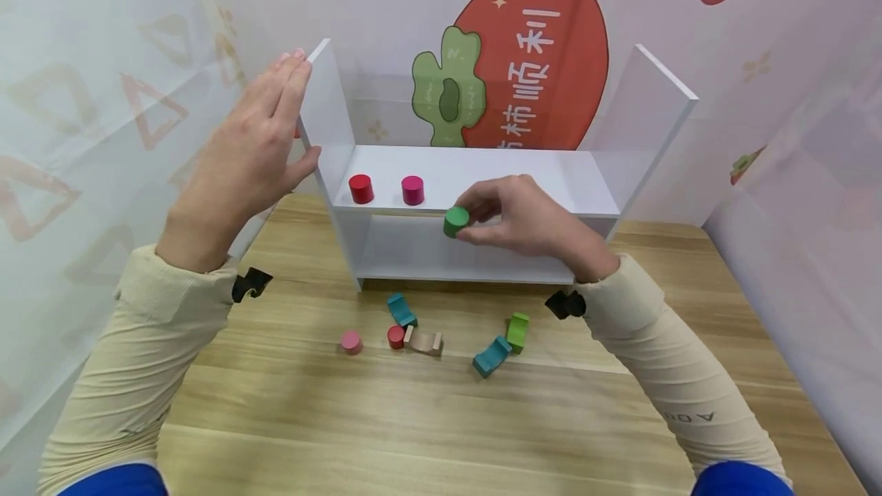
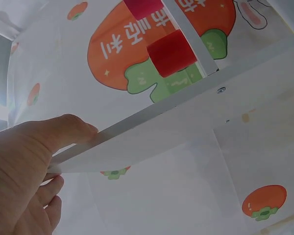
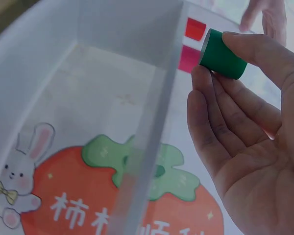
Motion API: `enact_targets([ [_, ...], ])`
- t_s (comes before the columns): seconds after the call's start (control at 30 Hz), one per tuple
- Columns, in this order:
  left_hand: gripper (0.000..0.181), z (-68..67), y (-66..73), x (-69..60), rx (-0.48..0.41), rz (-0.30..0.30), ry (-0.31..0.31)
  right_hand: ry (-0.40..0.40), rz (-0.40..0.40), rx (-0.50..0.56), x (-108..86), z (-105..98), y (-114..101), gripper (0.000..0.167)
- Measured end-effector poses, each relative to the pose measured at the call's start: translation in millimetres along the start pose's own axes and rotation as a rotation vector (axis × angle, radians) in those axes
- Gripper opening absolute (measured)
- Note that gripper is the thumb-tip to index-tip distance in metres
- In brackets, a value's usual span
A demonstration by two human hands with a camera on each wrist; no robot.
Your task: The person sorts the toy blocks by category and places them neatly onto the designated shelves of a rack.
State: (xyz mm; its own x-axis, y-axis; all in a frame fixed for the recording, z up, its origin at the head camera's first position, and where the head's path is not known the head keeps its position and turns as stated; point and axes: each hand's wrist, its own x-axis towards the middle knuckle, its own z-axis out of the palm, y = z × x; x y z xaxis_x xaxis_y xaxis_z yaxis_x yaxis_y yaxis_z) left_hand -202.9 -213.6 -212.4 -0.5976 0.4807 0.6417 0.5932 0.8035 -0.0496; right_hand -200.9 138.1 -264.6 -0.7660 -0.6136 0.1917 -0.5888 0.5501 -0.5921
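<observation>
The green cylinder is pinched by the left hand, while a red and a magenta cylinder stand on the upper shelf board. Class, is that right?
The hand is wrong: the right hand pinches the green cylinder, as the head view shows. The red cylinder and magenta cylinder do stand on the upper shelf board.

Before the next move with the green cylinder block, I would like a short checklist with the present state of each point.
1. Green cylinder block pinched in the right hand: ok.
2. White two-level shelf held at its left side panel by the left hand: ok.
3. Red cylinder block and magenta cylinder block upright on the upper board: ok.
4. Green block set down on that board: not ok, it is in the hand.
5. Shelf fixed to the wood-grain table: cannot tell.
</observation>
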Motion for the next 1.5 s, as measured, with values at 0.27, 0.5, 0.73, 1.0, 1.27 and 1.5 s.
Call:
enact_targets([
  [0.27,0.089,-0.9,1.3,1.4,-0.002,0.003,0.005,0.057,0.03,-0.036,19.7,-18.2,-1.9,0.026],
  [0.5,0.089,-1.0,1.2,1.3,0.006,0.012,0.009,0.066,0.067,-0.042,28.4,-18.2,3.8,0.028],
  [0.73,0.089,0.4,-0.2,1.4,0.004,0.013,0.006,0.073,0.122,-0.047,32.4,-17.6,11.0,0.03],
  [1.0,0.089,1.4,-0.7,1.7,0.003,0.01,0.011,0.059,0.136,-0.04,33.8,-14.6,19.6,0.029],
  [1.27,0.089,1.3,-0.5,1.6,0.0,0.005,0.012,0.063,0.129,-0.039,33.7,-13.5,21.4,0.028],
  [1.5,0.087,1.5,-0.5,1.1,-0.001,0.008,0.018,0.082,0.147,-0.094,29.1,-19.6,18.8,0.039],
])
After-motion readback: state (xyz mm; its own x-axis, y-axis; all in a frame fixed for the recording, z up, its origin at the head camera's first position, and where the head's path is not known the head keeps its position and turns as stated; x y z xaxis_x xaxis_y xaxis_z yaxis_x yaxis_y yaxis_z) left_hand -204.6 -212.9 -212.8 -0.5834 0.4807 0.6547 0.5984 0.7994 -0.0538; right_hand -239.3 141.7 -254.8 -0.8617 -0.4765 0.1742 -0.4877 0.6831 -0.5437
